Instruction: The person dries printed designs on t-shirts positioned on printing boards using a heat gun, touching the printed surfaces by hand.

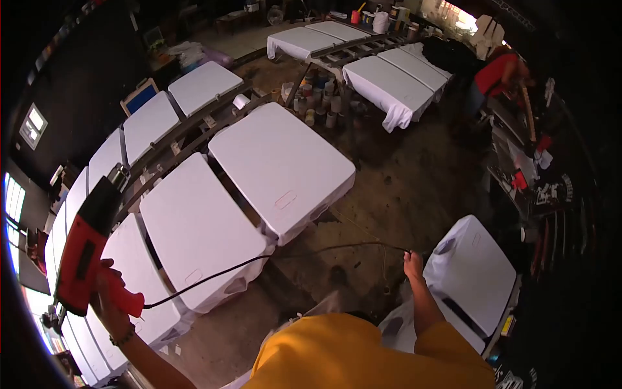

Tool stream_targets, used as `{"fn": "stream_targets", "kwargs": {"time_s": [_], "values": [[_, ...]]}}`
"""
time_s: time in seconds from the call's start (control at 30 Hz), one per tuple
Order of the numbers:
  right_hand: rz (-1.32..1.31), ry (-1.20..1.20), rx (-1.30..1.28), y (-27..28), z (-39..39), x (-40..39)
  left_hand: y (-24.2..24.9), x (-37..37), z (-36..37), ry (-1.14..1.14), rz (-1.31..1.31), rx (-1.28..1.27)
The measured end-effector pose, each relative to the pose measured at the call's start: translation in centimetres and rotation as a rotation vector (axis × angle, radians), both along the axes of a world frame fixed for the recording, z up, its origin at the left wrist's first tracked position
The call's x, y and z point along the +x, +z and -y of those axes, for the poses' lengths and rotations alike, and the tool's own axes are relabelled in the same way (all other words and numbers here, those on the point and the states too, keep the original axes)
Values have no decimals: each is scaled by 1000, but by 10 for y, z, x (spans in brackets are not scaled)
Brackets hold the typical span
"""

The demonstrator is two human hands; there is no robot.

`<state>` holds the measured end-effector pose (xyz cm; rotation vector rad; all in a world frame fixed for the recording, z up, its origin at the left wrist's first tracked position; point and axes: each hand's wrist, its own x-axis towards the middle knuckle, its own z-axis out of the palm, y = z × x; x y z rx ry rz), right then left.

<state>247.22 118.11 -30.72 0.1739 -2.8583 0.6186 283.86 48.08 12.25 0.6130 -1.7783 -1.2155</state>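
Observation:
On the left, my left hand [109, 301] is wrapped around the red handle of a red and black heat gun [81, 253], its metal nozzle pointing up and away. A black power cord [311, 250] runs from the handle's base across to the right. My right hand [413, 264] is closed around that cord, out over the floor. Near the heat gun lie white cloths stretched over flat boards; the middle cloth-covered board [201, 230] and the bigger-looking one beside it [282, 165] each carry a small pale red outline near the front edge.
More cloth-covered boards [398, 81] stand at the back, with paint containers [317, 104] beneath. Another covered board [476, 275] is close on my right. A person in a red shirt [497, 74] bends over a bench at the far right. Dark floor [414, 175] runs between the rows.

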Motion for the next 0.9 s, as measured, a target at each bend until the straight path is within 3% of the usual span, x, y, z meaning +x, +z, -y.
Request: {"fn": "stream_targets", "kwargs": {"time_s": [0.03, 0.13, 0.27, 0.33, 0.43, 0.47, 0.5, 0.57, 0.67, 0.8, 0.9], "values": [[-84, 42, -43, 5, 15, 12, 2, 11, -3, 65, -3, 10], [334, 16, -255, 17, 60, 48, -6, 78, 36, -13, 71, 35], [577, 210, -46, 75, 156, 122, 1, 144, 44, 165, 235, -53], [648, 393, -188, 30, 189, 162, 8, 171, 34, 256, 235, 6], [598, 628, -104, 18, 253, 211, 7, 232, 52, 333, 203, 68], [660, 689, -81, -10, 273, 223, 7, 246, 52, 355, 200, 60], [519, 848, -109, -38, 293, 236, 7, 258, 50, 362, 198, 50], [618, 1047, 86, -47, 333, 247, 8, 283, 45, 378, 192, 40], [716, 960, 17, -43, 374, 268, 2, 317, 35, 385, 168, 36], [693, 1051, 32, -50, 415, 265, -11, 362, 6, 377, 120, 31], [665, 1077, 22, -57, 432, 261, -30, 364, -30, 533, 34, -1]]}}
